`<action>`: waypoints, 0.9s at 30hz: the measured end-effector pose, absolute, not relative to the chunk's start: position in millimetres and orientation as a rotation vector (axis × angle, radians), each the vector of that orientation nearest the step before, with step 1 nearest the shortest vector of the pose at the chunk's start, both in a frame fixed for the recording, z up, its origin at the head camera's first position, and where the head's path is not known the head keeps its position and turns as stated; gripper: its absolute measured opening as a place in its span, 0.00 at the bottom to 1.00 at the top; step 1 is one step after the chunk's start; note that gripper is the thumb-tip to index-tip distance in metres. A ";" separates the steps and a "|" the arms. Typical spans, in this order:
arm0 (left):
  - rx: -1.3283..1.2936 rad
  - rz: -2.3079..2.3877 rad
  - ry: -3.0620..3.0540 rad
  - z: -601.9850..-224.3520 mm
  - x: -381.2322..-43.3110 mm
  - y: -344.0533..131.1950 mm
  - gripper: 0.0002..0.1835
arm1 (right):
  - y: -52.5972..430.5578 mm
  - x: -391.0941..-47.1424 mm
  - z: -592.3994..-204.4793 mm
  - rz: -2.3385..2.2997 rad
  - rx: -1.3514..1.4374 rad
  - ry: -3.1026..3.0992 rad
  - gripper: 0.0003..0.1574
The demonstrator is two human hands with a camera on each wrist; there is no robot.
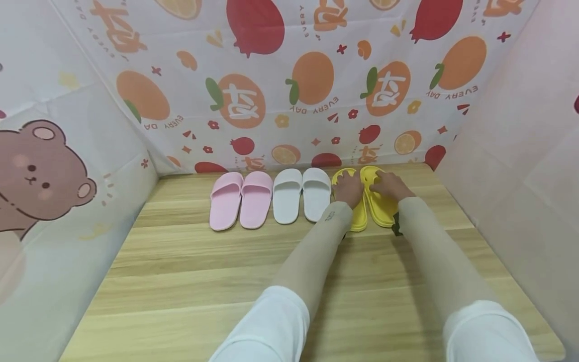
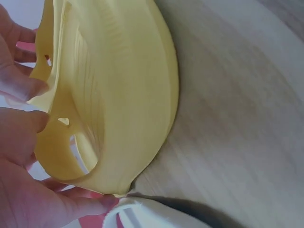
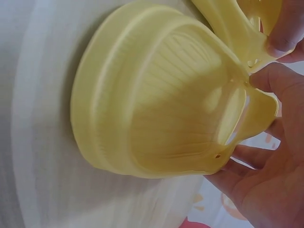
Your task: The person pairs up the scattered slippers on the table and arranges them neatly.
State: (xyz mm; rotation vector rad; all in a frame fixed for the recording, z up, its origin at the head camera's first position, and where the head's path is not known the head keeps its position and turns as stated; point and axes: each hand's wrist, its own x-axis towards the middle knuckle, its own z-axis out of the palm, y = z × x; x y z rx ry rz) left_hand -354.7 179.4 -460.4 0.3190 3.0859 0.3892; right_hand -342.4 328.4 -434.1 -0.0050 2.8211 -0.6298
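Two yellow slippers [image 1: 359, 217] stand side by side at the right end of a row, toes toward the back wall. The left hand [image 1: 348, 189] grips the left yellow slipper [image 2: 128, 90] across its strap, thumb on one side and fingers on the other. On the right yellow slipper [image 3: 175, 109], the right hand [image 3: 266, 175] holds the strap with thumb and fingers at opposite sides. Cut-out holes show in both straps. In the head view, the hands and forearms hide part of the yellow pair.
White slippers [image 1: 287, 203] sit just left of the yellow pair, with pink slippers [image 1: 224, 208] farther left. All line up near the back of the wooden tabletop [image 1: 194, 281]. A fruit-print sheet [image 1: 280, 37] rises behind, and pale side walls [image 1: 511, 151] flank the table.
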 end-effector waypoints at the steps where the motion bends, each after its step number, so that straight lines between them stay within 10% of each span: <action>1: 0.320 0.396 3.083 -460.7 -354.9 178.4 0.27 | 327.8 -343.4 -434.7 -0.636 0.001 2.816 0.49; 27: 0.331 0.458 3.120 -462.8 -354.6 175.4 0.23 | 324.2 -345.4 -436.8 -0.668 0.090 2.792 0.49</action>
